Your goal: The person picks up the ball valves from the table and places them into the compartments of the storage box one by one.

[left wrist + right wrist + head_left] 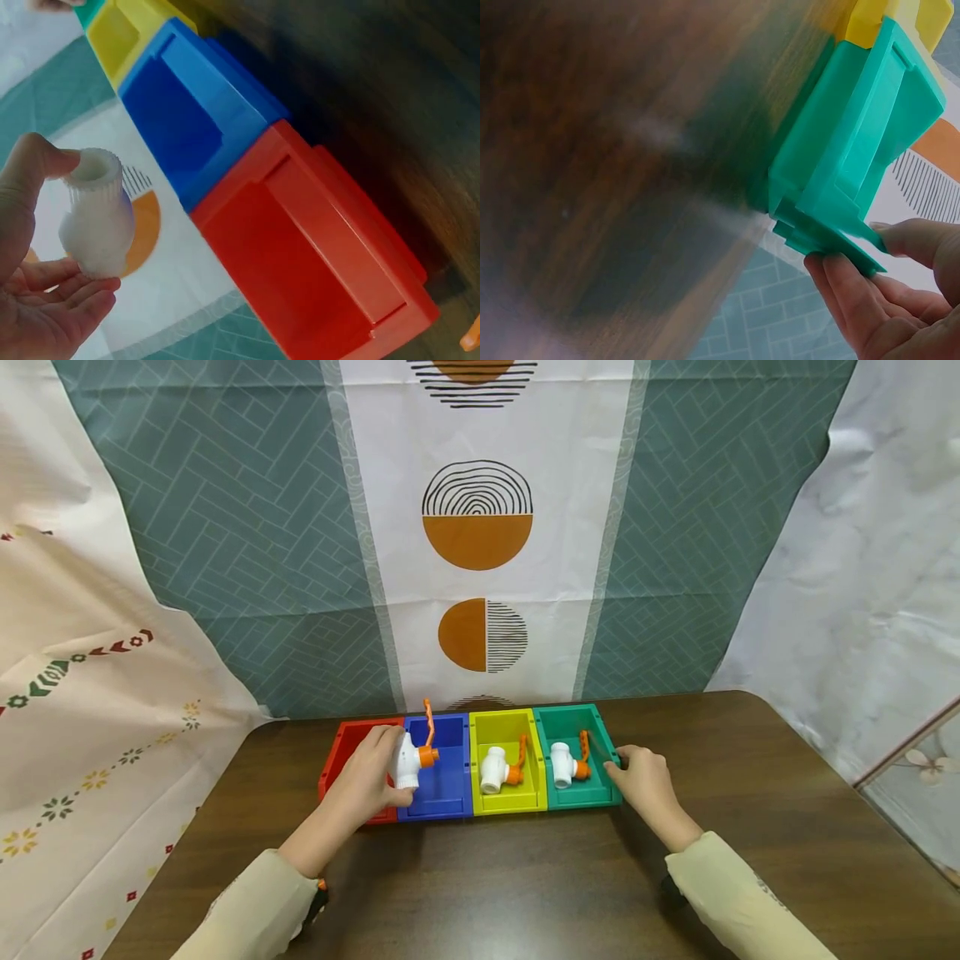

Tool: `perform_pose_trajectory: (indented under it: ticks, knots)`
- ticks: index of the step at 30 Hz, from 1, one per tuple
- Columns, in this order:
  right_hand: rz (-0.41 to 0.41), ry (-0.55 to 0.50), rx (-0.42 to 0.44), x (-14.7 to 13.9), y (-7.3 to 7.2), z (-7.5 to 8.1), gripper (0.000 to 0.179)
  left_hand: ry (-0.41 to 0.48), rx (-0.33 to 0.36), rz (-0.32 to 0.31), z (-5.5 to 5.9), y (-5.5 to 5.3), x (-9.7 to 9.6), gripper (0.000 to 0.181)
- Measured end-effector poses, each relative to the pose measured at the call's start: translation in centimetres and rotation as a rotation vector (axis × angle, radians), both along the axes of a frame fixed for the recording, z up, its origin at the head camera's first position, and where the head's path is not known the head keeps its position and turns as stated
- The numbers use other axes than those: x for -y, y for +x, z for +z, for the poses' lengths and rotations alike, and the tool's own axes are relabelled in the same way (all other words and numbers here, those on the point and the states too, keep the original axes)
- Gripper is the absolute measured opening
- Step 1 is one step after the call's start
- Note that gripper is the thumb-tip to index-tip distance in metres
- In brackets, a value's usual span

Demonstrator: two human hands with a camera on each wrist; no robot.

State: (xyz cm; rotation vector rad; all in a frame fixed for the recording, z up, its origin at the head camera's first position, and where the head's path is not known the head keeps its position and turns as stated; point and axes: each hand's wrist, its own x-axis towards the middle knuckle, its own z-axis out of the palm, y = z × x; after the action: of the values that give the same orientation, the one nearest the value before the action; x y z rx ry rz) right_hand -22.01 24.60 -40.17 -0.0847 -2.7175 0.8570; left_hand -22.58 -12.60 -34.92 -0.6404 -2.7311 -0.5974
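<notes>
My left hand (pixel 372 770) pinches a white plastic ball valve (pixel 407 762) with an orange lever between thumb and fingers. It hangs in the air over the border of the red bin (pixel 289 262) and the blue bin (pixel 450 806). In the left wrist view its ribbed open end faces the camera. My right hand (pixel 647 779) grips the outer side wall of the green bin (pixel 855 135), thumb inside the rim and fingers outside. One similar valve (pixel 562 766) lies in the green bin and another (pixel 495 770) in the yellow bin (pixel 510 804).
The four bins stand side by side in a row on a dark wooden table (pixel 525 885). A patterned cloth (pixel 480 568) hangs behind the table. In the left wrist view a small orange piece (pixel 471 337) shows at the right edge.
</notes>
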Motion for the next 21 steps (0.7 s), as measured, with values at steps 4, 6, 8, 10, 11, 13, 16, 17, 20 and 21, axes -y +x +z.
perform_pose_trajectory:
  ticks: [4, 6, 8, 10, 11, 13, 16, 17, 20, 21]
  knots:
    - [0.001, 0.007, -0.014, 0.0, 0.0, 0.0, 0.03, 0.001, 0.054, -0.009, -0.3, -1.0, 0.1, 0.077]
    - [0.002, 0.006, -0.013, 0.0, 0.0, 0.0, 0.03, -0.002, 0.093, -0.015, -0.5, -1.5, 0.1, 0.077]
    - [0.004, 0.004, -0.009, 0.0, 0.0, 0.0, 0.03, -0.014, 0.125, -0.019, -0.8, -1.8, 0.0, 0.078]
    - [0.004, 0.0, -0.004, 0.0, 0.0, 0.0, 0.031, -0.02, 0.151, -0.022, -1.1, -2.1, -0.1, 0.077]
    - [0.004, 0.0, -0.003, 0.0, 0.0, 0.0, 0.03, -0.022, 0.164, -0.021, -1.3, -2.2, -0.1, 0.077]
    - [0.003, 0.001, -0.003, 0.0, 0.0, 0.0, 0.03, -0.015, 0.184, -0.026, -1.6, -2.4, -0.3, 0.076]
    - [0.001, 0.004, -0.005, 0.0, 0.0, 0.0, 0.03, -0.004, 0.221, -0.029, -1.9, -2.7, -0.5, 0.077]
    - [0.0, 0.005, -0.005, 0.0, 0.0, 0.0, 0.03, -0.001, 0.236, -0.028, -2.0, -2.7, -0.6, 0.077]
    - [-0.003, 0.005, -0.003, 0.0, 0.0, 0.0, 0.03, -0.022, 0.253, -0.033, -2.2, -3.0, -0.7, 0.077]
    - [-0.003, 0.004, -0.002, 0.0, 0.0, 0.0, 0.03, -0.032, 0.254, -0.036, -2.2, -3.1, -0.7, 0.077]
